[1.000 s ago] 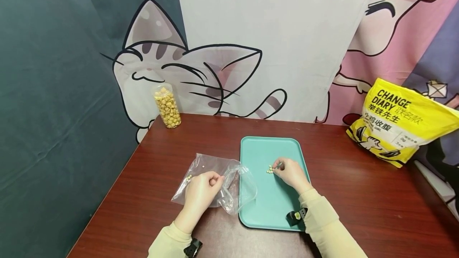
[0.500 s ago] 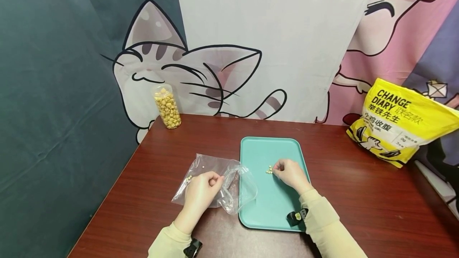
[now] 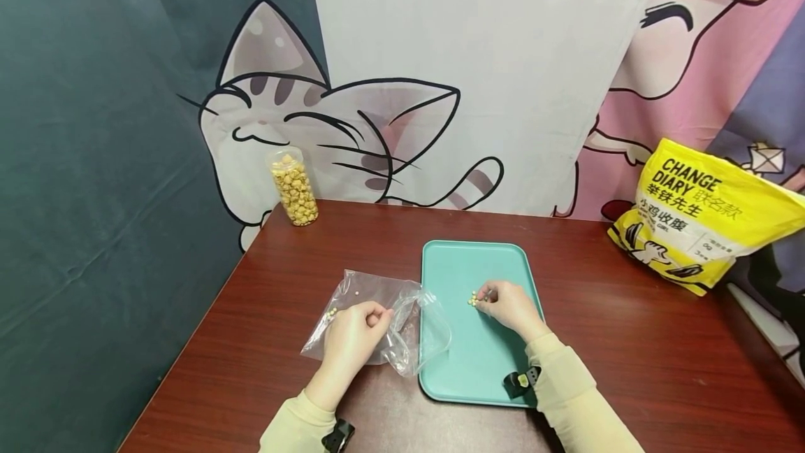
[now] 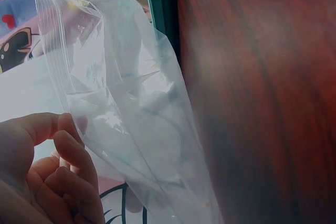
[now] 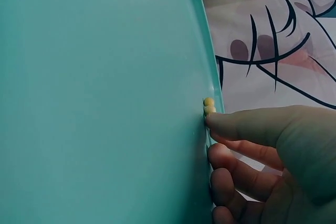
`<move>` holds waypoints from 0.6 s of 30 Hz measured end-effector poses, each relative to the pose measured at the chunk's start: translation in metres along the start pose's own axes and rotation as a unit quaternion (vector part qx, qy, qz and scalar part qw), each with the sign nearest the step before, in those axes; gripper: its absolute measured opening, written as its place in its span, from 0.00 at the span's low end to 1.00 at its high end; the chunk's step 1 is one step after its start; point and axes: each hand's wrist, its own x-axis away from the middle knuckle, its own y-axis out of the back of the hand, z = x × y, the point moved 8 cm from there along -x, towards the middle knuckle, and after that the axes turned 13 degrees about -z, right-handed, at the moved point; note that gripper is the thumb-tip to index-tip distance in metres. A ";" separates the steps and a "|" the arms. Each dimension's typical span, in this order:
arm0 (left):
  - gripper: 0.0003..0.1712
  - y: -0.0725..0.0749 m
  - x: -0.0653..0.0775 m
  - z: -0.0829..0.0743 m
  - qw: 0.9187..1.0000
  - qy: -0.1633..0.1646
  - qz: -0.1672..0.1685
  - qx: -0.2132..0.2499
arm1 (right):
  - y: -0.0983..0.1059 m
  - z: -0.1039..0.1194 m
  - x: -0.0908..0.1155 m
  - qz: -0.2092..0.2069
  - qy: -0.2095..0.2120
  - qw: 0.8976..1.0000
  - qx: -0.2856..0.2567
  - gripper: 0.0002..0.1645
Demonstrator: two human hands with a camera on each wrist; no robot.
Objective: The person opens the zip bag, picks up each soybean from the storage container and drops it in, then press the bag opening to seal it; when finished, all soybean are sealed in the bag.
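My left hand (image 3: 358, 331) pinches the edge of a clear zip-lock bag (image 4: 131, 93) between thumb and index finger, holding its mouth raised near the tray. A few pale yellow beans (image 3: 332, 312) lie in the bag's far end. My right hand (image 3: 508, 305) is over the teal tray (image 3: 468, 362), its thumb and index fingertips down at a small cluster of similar beans (image 3: 473, 298). In the right wrist view, two beans (image 5: 209, 104) show just beyond the thumb tip. I cannot tell whether a bean is between these fingertips.
A clear jar of popcorn-like yellow pieces (image 3: 293, 191) stands at the table's back left corner. A large yellow bag (image 3: 698, 215) stands at the back right. A cartoon-printed cloth (image 3: 503, 54) hangs behind the brown table (image 3: 352, 240).
My right fingertips have shifted slightly left and down, into the bean cluster. The left hand and the bag have stayed in place.
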 end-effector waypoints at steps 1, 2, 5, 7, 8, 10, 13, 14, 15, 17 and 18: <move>0.08 0.000 0.000 0.000 1.000 0.001 0.000 0.000 | 0.000 0.000 0.000 0.002 -0.001 1.000 0.003 0.03; 0.08 0.000 0.000 0.000 1.000 0.001 0.000 0.001 | -0.001 0.000 0.000 0.004 -0.002 1.000 0.004 0.04; 0.09 0.000 0.000 0.000 1.000 0.002 -0.001 0.001 | -0.001 0.000 0.000 0.006 -0.007 1.000 0.005 0.04; 0.08 0.000 0.000 0.000 1.000 0.002 -0.002 0.001 | 0.000 0.000 0.000 0.004 -0.005 1.000 0.002 0.03; 0.09 0.000 0.000 0.000 1.000 0.002 -0.002 0.001 | 0.001 0.001 0.001 0.001 -0.004 1.000 -0.001 0.03; 0.09 0.000 0.000 0.000 1.000 0.002 -0.002 0.001 | 0.003 0.002 0.002 -0.006 -0.003 1.000 -0.006 0.03; 0.09 0.001 -0.001 0.000 1.000 0.000 -0.003 -0.001 | 0.006 0.007 0.005 -0.018 0.011 1.000 -0.014 0.03; 0.09 0.000 -0.001 0.000 1.000 0.000 -0.004 -0.001 | 0.007 0.010 0.006 -0.024 0.019 0.999 -0.015 0.03; 0.08 0.001 -0.001 -0.001 1.000 -0.001 -0.004 -0.001 | 0.008 0.013 0.007 -0.030 0.028 0.999 -0.018 0.03; 0.09 0.001 -0.001 -0.001 1.000 -0.003 -0.005 -0.002 | 0.011 0.021 0.010 -0.040 0.051 0.998 -0.023 0.03; 0.09 0.001 -0.001 -0.001 1.000 -0.003 -0.005 -0.002 | 0.012 0.026 0.012 -0.043 0.062 0.997 -0.026 0.03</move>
